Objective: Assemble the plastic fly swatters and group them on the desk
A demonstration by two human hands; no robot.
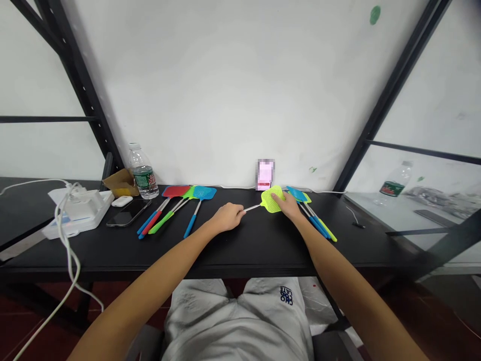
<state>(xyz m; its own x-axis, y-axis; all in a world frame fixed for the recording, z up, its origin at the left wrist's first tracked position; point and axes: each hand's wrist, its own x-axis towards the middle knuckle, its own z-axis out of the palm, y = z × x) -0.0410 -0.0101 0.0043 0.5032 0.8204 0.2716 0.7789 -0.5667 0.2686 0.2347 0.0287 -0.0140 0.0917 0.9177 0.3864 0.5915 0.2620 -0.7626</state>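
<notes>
Sitting at the left of the black surface point(233, 253) is a white power strip point(90, 219), with a small white case point(122, 201) and a dark phone point(130, 213) beside it. Behind them stand an open cardboard box point(121, 183), its contents not clear, and an upright bottle point(145, 178) partly filled with clear liquid. Next comes a fan of swatters point(176, 191) with red, green and blue heads at the back, handles pointing toward the person. The left hand point(228, 217) is closed around the grip end of a yellow-green swatter point(273, 199), hiding its handle. That swatter lies between the hands, its long axis running crosswise from the left hand, head end to the right. A lit screen point(265, 173) stands behind it. The right hand point(288, 204) is nearer the head, pinching its right edge, thumb on top. Just beyond that hand, a second bunch of swatters point(319, 223) slants toward the near right, blue and yellow-green handles nearest the person.
</notes>
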